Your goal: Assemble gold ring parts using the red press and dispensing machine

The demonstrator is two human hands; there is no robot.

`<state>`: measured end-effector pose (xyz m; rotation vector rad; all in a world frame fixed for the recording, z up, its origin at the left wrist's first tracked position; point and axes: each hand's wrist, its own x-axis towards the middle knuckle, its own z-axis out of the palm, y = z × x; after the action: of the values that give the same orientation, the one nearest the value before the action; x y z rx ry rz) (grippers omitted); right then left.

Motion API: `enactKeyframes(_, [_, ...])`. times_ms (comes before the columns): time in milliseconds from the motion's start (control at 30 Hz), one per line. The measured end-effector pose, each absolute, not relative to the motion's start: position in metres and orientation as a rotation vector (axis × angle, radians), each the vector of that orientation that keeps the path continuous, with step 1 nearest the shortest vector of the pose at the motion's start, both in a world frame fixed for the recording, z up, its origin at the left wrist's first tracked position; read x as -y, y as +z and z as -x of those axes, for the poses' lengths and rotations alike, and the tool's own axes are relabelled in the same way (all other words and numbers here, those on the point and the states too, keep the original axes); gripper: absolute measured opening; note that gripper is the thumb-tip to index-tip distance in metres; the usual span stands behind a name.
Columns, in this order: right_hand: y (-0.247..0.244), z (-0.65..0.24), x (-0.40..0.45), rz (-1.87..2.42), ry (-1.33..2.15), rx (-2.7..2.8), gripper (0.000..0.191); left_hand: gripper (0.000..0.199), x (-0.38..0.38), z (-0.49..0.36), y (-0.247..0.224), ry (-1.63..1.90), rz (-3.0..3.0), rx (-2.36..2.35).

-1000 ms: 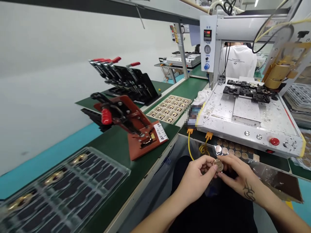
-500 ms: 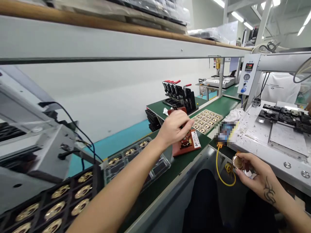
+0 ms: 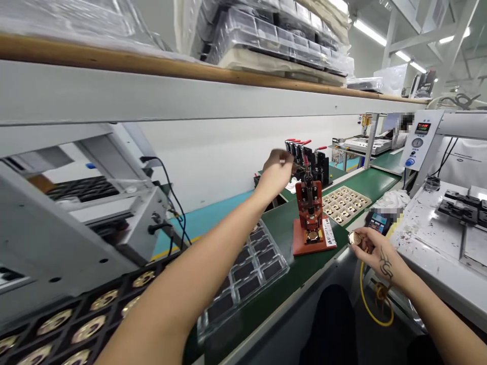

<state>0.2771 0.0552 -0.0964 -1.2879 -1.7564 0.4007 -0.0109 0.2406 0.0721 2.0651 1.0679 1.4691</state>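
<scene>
My right hand is closed around the edge of a round gold watch case, holding it in front of the bench edge. My left hand is raised beside the upper part of a red toggle press, just left of its upright lever. Motion smears its fingers, and I cannot make out whether they touch anything. In the press's base sits another round gold piece. A white label with writing lies on the base's right side.
Left of the press lies a clear compartment tray, partly behind my left arm. A black tray of gold rings is at lower left. Beyond the press stand a beige tray of gold parts and black clamps. A shelf beam crosses overhead.
My left hand has come up off the press, uncovering it and the gold piece in its base. My right hand still holds the watch case. The camera view has shifted.
</scene>
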Motion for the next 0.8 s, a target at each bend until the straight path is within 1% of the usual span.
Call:
enactKeyframes(33, [-0.1, -0.275, -0.06, 1.277, 0.41, 1.774, 0.026, 0.02, -0.236, 0.024, 0.055, 1.312, -2.077, -1.136])
enactKeyframes(100, [-0.108, -0.271, -0.07, 1.267, 0.422, 1.803, 0.026, 0.025, -0.22, 0.043, 0.014, 0.922, -2.098, -1.172])
enactKeyframes(167, [-0.114, -0.263, -0.084, 1.266, 0.433, 1.832, 0.026, 0.02, -0.202, 0.046, -0.027, 0.604, -2.094, -1.143])
enactKeyframes(267, [-0.121, -0.248, -0.117, 1.249, 0.443, 1.867, 0.026, 0.017, -0.19, 0.026, -0.077, 0.445, -2.077, -1.157])
enactKeyframes(367, [-0.128, -0.235, -0.146, 1.242, 0.472, 1.91, 0.021, 0.015, -0.197, -0.001, -0.103, 0.495, -2.102, -1.205])
enactKeyframes(467, [-0.136, -0.233, -0.161, 1.249, 0.514, 1.939, 0.017, 0.013, -0.204, -0.012, -0.113, 0.56, -2.127, -1.203])
enactKeyframes(567, [-0.143, -0.232, -0.168, 1.256, 0.554, 1.957, 0.019, 0.014, -0.203, -0.003, -0.112, 0.594, -2.119, -1.196])
enactKeyframes(700, [-0.146, -0.218, -0.181, 1.219, 0.591, 2.028, 0.021, 0.03, -0.195, 0.036, -0.095, 0.619, -2.057, -1.204])
enactKeyframes(800, [-0.142, -0.203, -0.192, 1.184, 0.606, 2.074, 0.026, 0.043, -0.185, 0.075, -0.075, 0.659, -1.958, -1.22])
